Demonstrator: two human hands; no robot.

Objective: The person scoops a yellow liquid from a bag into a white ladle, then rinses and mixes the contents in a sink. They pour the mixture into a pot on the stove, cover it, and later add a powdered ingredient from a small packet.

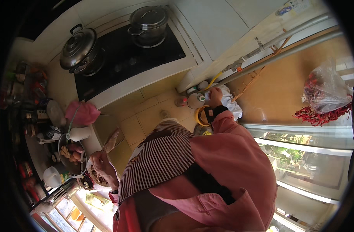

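Note:
My left hand [100, 162] is raised at the left, pinching a flat, brownish, blurred object [111, 140]; its kind is unclear. Below and beside that hand are a bowl of reddish food [97, 174] and a metal bowl [61, 162] with eggs and ginger root. My right hand [216, 95] reaches down at the upper right, fingers curled over a white bag or cloth [235, 107]. Whether it grips anything cannot be told. Close to it stand a large pale plastic bottle [196, 100], a red-capped bottle [181, 101] and a yellow-rimmed round container [200, 116].
On the black cooktop [119, 66] stand a lidded pot [81, 49] and a lidded steel saucepan [149, 23]. Jars and bottles crowd the left counter, near a pink plastic bag [82, 113]. Metal pipes [281, 55] run along the right wall, where dried red chillies [322, 114] hang.

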